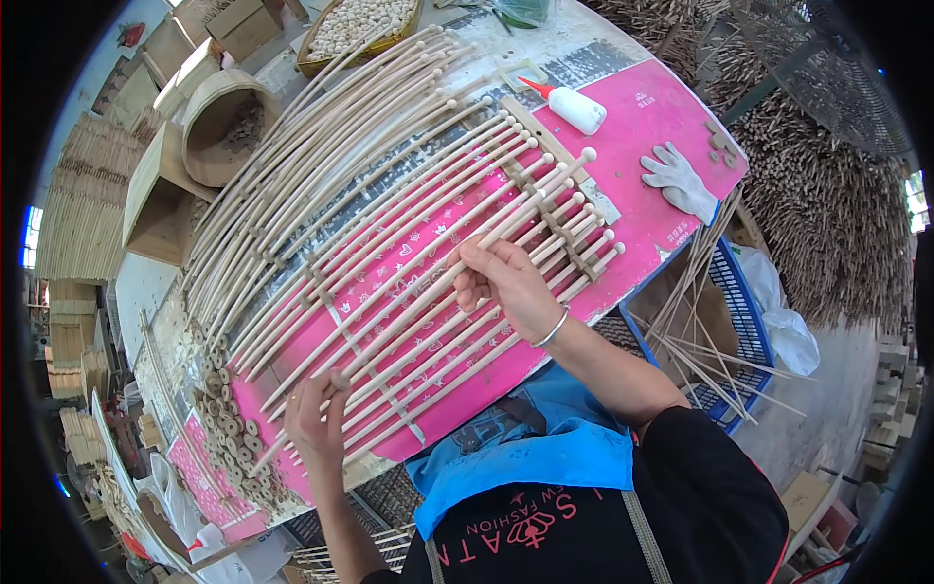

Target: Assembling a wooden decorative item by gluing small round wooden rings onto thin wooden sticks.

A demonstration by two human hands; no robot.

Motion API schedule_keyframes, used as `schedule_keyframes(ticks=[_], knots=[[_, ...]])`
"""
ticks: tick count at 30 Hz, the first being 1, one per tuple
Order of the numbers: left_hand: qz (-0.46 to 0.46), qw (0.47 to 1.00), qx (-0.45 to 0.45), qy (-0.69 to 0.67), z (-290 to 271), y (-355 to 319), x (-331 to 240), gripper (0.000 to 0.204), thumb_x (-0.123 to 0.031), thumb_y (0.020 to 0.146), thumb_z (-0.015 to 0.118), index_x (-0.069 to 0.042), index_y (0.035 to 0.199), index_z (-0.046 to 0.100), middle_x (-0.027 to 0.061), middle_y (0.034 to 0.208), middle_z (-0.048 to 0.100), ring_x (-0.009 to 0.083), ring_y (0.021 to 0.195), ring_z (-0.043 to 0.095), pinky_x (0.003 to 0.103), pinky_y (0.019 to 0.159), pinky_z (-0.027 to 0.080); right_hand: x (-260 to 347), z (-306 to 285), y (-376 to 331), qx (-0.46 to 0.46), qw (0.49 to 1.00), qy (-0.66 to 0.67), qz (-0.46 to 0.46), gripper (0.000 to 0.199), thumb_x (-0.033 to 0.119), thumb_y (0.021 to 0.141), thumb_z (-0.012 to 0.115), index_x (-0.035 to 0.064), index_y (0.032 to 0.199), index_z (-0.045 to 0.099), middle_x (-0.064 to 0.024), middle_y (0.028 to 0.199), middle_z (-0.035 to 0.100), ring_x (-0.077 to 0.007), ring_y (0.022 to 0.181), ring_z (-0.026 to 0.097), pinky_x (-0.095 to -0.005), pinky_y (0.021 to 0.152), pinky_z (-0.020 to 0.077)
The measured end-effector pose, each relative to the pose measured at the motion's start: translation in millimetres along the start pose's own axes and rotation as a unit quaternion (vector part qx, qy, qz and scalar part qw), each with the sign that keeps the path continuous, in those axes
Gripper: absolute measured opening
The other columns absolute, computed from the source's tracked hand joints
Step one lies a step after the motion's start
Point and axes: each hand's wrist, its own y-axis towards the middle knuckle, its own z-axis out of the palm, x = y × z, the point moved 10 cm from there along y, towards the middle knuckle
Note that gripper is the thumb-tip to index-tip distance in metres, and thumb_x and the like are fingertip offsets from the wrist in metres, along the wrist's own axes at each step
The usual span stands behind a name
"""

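A round worktable topped with a bright pink patterned sheet [671,107] fills most of the view, its bare whitish rim scuffed and stained. Across it lies a broad fan of long, pale, smooth wooden rods with small round knobs at their far ends [389,195], set side by side in curving rows and crossed by thin flat wooden slats. The person's right hand [506,282] rests on the middle of the fan, its fingertips pressed together on one light rod [530,204] that runs up to a knobbed tip. The left hand [316,419] sits at the near edge of the table, fingers curled and closed around the lower ends of the rods there.

Beside the table, left of the fan, stands a round wooden tub [224,122], and at the far edge a woven basket of pale wooden beads [355,24]. A heap of small wooden discs [233,428] lies by the left hand. A blue plastic crate [744,311] holds thin sticks on the right. On the pink sheet lie a white cloth glove [678,178] and a white glue bottle with a red nozzle [574,105].
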Motion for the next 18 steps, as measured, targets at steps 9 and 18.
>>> schedule_keyframes(ticks=[9,18], knots=[[0.063,0.998,-0.003,-0.011,53.2,36.0,-79.9,0.027,-0.007,0.091,0.075,-0.006,0.118,0.073,0.0118,0.094,0.070,0.0275,0.083,0.069,0.038,0.071,0.053,-38.9,42.2,-22.4,0.037,0.998,-0.023,0.036,0.030,0.026,0.109,0.059,0.0028,0.127,0.066,-0.0027,0.092,0.070,-0.0076,0.077,0.068,-0.0227,0.069,0.0587],[0.033,0.997,0.012,-0.073,50.3,26.0,-74.1,0.045,-0.003,0.097,0.070,-0.008,0.142,0.066,0.0116,0.086,0.068,0.0205,0.074,0.066,0.034,0.067,0.053,-47.7,52.3,-30.5,0.104,0.992,-0.026,0.061,0.035,0.017,0.104,0.067,0.0039,0.136,0.065,-0.0056,0.110,0.074,-0.0094,0.089,0.070,-0.0254,0.076,0.0619]])
